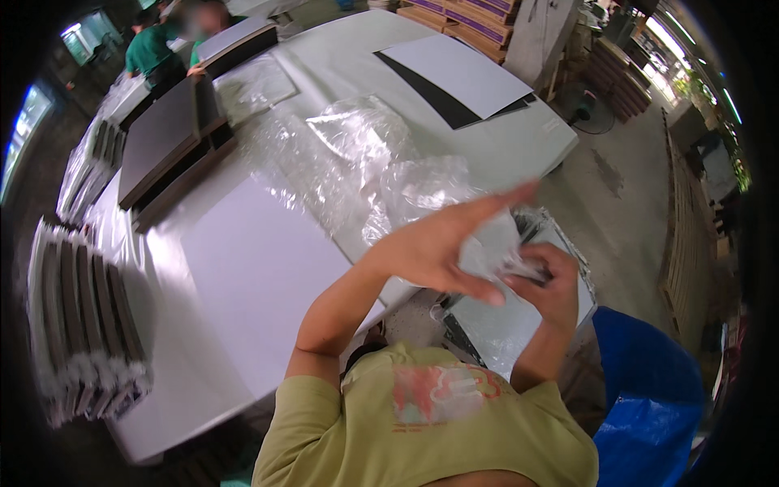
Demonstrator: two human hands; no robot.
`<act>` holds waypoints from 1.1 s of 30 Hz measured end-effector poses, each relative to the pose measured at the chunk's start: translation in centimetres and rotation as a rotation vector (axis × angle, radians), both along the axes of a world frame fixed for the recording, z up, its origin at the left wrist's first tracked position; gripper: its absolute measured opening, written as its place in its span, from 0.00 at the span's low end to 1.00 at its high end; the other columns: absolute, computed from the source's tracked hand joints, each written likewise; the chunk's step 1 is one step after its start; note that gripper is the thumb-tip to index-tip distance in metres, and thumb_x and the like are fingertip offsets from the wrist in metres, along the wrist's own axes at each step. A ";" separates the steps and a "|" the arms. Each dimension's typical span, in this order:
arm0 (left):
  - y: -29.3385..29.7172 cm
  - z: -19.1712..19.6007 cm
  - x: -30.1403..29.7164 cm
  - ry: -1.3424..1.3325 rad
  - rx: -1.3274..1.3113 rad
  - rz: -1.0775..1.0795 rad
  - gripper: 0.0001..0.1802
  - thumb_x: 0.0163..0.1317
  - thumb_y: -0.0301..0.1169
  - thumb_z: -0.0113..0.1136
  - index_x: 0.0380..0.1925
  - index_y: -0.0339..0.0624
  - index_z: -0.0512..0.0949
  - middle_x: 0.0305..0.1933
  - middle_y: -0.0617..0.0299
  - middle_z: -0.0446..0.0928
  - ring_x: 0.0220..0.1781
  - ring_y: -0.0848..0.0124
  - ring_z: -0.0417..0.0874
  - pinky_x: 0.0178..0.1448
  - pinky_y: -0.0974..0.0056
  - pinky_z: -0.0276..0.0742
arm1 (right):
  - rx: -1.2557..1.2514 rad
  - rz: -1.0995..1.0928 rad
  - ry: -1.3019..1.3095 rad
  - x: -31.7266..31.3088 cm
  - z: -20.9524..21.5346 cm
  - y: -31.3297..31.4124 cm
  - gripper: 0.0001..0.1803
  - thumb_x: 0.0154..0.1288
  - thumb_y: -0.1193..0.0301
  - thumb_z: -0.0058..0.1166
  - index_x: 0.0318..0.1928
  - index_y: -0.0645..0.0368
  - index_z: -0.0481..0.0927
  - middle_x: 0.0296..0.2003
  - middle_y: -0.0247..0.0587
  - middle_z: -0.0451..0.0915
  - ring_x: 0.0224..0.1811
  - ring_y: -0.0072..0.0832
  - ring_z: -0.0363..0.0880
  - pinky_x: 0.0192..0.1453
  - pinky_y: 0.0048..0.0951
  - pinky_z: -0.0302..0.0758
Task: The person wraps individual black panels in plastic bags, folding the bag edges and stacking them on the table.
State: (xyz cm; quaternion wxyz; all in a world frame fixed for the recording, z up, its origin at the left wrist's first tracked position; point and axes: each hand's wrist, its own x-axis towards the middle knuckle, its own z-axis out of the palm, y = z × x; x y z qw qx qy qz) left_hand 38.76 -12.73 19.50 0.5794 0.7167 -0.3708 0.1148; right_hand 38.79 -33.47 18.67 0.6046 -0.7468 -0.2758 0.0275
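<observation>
Above the table's near right corner, my left hand (426,247) is open, its fingers and thumb spread and slightly blurred. Beside it, my right hand (558,280) is closed on a bunched clear plastic film (493,243), which stretches up between both hands. Under my right forearm lies a stack of plastic-wrapped flat panels (491,329), partly hidden by my arms. A large white panel (251,247) lies flat on the table to the left. Crumpled clear plastic sheeting (357,134) spreads across the table's middle, beyond my left hand.
Dark-edged board stacks (166,138) stand at the far left, with wrapped panels (85,316) standing nearer. A white sheet over a black one (462,73) lies on the white table (324,49). Blue tarp (649,390) sits at right, a fan (586,109) beyond. A person in green (150,53) is at far left.
</observation>
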 end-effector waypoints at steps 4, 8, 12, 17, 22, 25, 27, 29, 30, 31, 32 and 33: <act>-2.9 -1.0 -7.8 0.316 0.110 0.435 0.23 0.45 0.35 0.67 0.42 0.38 0.76 0.26 0.62 0.77 0.23 0.76 0.76 0.28 0.74 0.68 | 0.238 0.116 0.069 -1.0 -0.1 0.0 0.17 0.43 0.77 0.64 0.37 0.63 0.76 0.26 0.33 0.77 0.27 0.13 0.72 0.29 0.14 0.66; -5.0 -3.5 -15.7 0.455 -0.271 0.873 0.10 0.49 0.30 0.64 0.29 0.36 0.79 0.14 0.66 0.71 0.15 0.83 0.67 0.19 0.76 0.61 | 0.568 0.337 0.488 -3.6 -2.8 0.8 0.24 0.48 0.76 0.61 0.48 0.61 0.70 0.26 0.33 0.76 0.27 0.15 0.72 0.30 0.14 0.66; -6.5 -8.2 -22.6 0.258 -0.161 1.301 0.10 0.49 0.27 0.63 0.33 0.37 0.77 0.15 0.65 0.71 0.15 0.83 0.68 0.21 0.77 0.62 | 0.516 0.518 0.618 -9.9 -3.5 5.2 0.28 0.52 0.75 0.58 0.54 0.60 0.63 0.25 0.34 0.76 0.26 0.16 0.72 0.32 0.16 0.67; -8.1 -11.1 -29.9 0.260 0.010 1.583 0.22 0.47 0.25 0.64 0.45 0.39 0.73 0.17 0.65 0.73 0.16 0.81 0.70 0.22 0.74 0.66 | 0.147 0.641 0.467 -14.5 -6.4 7.8 0.24 0.58 0.74 0.53 0.55 0.57 0.63 0.27 0.35 0.79 0.22 0.13 0.69 0.26 0.15 0.67; -8.2 -12.2 -34.6 0.358 -0.603 1.442 0.30 0.48 0.32 0.65 0.52 0.37 0.68 0.44 0.54 0.75 0.46 0.74 0.73 0.49 0.67 0.69 | -0.134 0.878 0.276 -19.8 -6.8 10.1 0.18 0.58 0.77 0.51 0.51 0.56 0.69 0.29 0.33 0.81 0.16 0.11 0.66 0.19 0.16 0.66; -6.7 -12.8 -36.0 0.409 -0.967 1.317 0.24 0.52 0.30 0.62 0.49 0.36 0.70 0.42 0.57 0.75 0.44 0.76 0.73 0.47 0.70 0.69 | -0.184 0.892 0.358 -22.4 -7.5 11.3 0.12 0.57 0.77 0.53 0.43 0.61 0.75 0.27 0.34 0.81 0.18 0.11 0.68 0.22 0.16 0.67; -5.8 -12.4 -37.3 0.419 -1.018 1.319 0.16 0.54 0.28 0.60 0.43 0.35 0.73 0.34 0.63 0.75 0.35 0.79 0.73 0.39 0.74 0.70 | -0.074 0.862 0.374 -23.7 -9.1 12.0 0.08 0.56 0.75 0.55 0.37 0.63 0.77 0.25 0.32 0.79 0.19 0.11 0.67 0.23 0.16 0.66; -5.0 -12.2 -38.9 0.489 -1.023 1.279 0.13 0.53 0.27 0.60 0.38 0.34 0.74 0.31 0.65 0.75 0.30 0.80 0.73 0.34 0.74 0.70 | 0.008 0.823 0.439 -25.1 -9.8 12.6 0.06 0.56 0.73 0.55 0.32 0.63 0.78 0.22 0.30 0.77 0.20 0.11 0.66 0.24 0.15 0.63; -4.8 -12.1 -39.5 0.506 -0.966 1.311 0.12 0.54 0.28 0.60 0.37 0.34 0.75 0.29 0.66 0.75 0.28 0.81 0.71 0.32 0.75 0.69 | 0.039 0.801 0.495 -25.9 -9.8 12.8 0.06 0.56 0.72 0.55 0.30 0.62 0.78 0.20 0.28 0.75 0.20 0.11 0.65 0.24 0.15 0.62; -4.6 -12.2 -40.1 0.527 -0.903 1.342 0.11 0.54 0.29 0.60 0.35 0.35 0.75 0.27 0.67 0.74 0.26 0.82 0.70 0.30 0.76 0.67 | 0.073 0.775 0.554 -26.8 -9.9 13.0 0.07 0.57 0.70 0.55 0.28 0.62 0.78 0.19 0.26 0.73 0.21 0.11 0.64 0.25 0.14 0.60; -4.4 -12.3 -40.6 0.548 -0.838 1.369 0.09 0.54 0.29 0.60 0.34 0.36 0.75 0.25 0.69 0.74 0.24 0.83 0.69 0.28 0.76 0.65 | 0.085 0.753 0.558 -27.5 -10.0 13.1 0.08 0.57 0.69 0.55 0.27 0.61 0.77 0.19 0.25 0.71 0.21 0.11 0.62 0.25 0.14 0.59; -4.2 -12.3 -41.1 0.548 -0.837 1.381 0.09 0.55 0.30 0.59 0.33 0.36 0.75 0.25 0.69 0.73 0.24 0.84 0.68 0.27 0.77 0.63 | 0.098 0.728 0.560 -28.2 -10.1 13.3 0.09 0.58 0.68 0.55 0.26 0.60 0.77 0.19 0.24 0.70 0.22 0.11 0.61 0.25 0.14 0.58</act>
